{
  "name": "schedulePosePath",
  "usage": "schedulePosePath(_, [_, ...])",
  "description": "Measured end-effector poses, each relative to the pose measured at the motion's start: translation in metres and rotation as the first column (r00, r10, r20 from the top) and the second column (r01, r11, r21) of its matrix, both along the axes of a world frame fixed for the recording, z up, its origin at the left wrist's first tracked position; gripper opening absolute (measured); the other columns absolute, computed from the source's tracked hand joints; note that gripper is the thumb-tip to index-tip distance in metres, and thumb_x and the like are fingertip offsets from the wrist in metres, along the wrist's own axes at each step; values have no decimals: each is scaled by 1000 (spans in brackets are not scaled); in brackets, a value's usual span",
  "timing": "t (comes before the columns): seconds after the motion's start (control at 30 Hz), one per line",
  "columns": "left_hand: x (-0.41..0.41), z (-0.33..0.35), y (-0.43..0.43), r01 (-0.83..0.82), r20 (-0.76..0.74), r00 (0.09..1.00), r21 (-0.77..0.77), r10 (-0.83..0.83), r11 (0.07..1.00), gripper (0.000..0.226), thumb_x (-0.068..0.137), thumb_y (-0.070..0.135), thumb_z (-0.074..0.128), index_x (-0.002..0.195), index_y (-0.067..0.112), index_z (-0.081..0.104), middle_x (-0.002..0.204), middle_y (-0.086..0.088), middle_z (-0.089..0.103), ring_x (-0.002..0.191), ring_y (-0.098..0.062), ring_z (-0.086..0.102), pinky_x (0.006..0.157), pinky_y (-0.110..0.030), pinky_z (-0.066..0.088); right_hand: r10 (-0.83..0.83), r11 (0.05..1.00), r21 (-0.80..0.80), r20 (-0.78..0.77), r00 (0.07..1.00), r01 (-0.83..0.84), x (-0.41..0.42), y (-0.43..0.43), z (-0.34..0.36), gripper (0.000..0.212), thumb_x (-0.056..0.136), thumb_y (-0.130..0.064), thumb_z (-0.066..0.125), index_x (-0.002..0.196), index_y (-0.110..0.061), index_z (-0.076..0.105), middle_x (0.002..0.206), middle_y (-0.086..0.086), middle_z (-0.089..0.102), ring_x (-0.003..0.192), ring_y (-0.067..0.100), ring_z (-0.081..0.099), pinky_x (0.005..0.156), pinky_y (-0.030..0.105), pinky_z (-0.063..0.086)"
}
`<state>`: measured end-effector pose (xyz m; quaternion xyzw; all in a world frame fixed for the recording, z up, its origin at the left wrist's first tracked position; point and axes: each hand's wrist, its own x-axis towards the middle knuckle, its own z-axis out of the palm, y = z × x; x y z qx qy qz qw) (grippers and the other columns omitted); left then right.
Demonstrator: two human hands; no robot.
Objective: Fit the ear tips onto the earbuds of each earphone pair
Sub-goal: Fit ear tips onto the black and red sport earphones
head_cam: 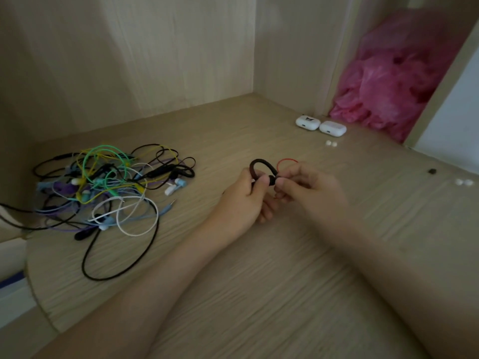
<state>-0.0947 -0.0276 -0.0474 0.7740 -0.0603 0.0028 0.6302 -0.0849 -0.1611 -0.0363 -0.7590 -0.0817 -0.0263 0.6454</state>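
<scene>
Holds a black earphone (260,164) between both hands over the middle of the tabletop (259,268). Grips its hooked loop with the curled left hand (242,200); pinches a small dark part (271,180) at the loop's end with the right hand (312,189), possibly an ear tip, too blurred to tell. Tangle of earphones (103,187) well left; white ear tips (464,182) far right.

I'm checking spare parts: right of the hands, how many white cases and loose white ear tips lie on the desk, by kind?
white cases: 2
loose white ear tips: 4
Total: 6
</scene>
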Motion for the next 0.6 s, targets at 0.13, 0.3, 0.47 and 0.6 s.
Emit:
schedulePosePath(0.13, [0, -2, 0, 52, -73, 995, -144, -63, 988, 11, 98, 10, 45, 106, 16, 49, 78, -6, 63, 60, -11, 57, 57, -22, 46, -29, 998, -59, 11, 1000, 30, 2, -2, -5, 5, 84, -5, 65, 88, -8, 64, 72, 4, 66, 57, 3, 60, 60, 12, 49])
schedulePosePath(0.3, [-1, -5, 0, 42, -61, 997, -167, -52, 985, 19, 101, 13, 37, 112, 7, 50, 73, -6, 61, 55, -9, 57, 53, -21, 46, 13, 1000, -28, 15, 1000, -13, 1, -1, -5, 9, 87, -1, 60, 87, -10, 65, 71, 3, 66, 61, 3, 61, 61, 13, 50])
schedulePosePath(0.47, [-4, -3, -1, 32, 18, 999, -103, -30, 994, 15, 99, 13, 42, 114, 10, 46, 68, -6, 60, 51, -11, 56, 50, -21, 46, -2, 999, 39, -14, 1000, 2, 1, -1, -7, 11, 88, -2, 57, 85, -11, 63, 73, 4, 65, 62, 5, 61, 63, 16, 51])
schedulePosePath(0.6, [-4, -3, -1, 54, 45, 998, -134, -48, 990, 11, 97, 13, 48, 106, 11, 54, 64, -4, 61, 49, -10, 55, 48, -19, 44, -53, 993, 106, -8, 999, 53, 0, 0, -5, 13, 87, -1, 60, 83, -13, 59, 74, 6, 62, 61, 6, 59, 58, 14, 49])
